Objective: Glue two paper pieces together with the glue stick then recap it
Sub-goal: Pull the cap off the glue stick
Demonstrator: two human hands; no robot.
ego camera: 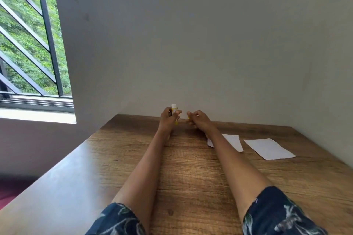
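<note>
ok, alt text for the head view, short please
A person's left hand grips an upright yellow-and-white glue stick above the far end of a brown wood-grain table, while the right hand, fingers curled, is close beside it. Two white paper pieces lie flat and apart on the table to the right, the nearer one partly hidden by the right forearm.

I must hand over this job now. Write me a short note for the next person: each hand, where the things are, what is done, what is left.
Left hand: grips the glue stick upright, its white top showing, above the far part of the table.
Right hand: fingers curled, something small and yellow between them, maybe the cap; too small to be sure.
Papers: two white pieces lie flat and apart on the right side, the near paper partly under the right forearm, the far paper further right.
Done: stick picked up, seemingly uncapped.
Left: spread glue, press the papers together, recap.
</note>
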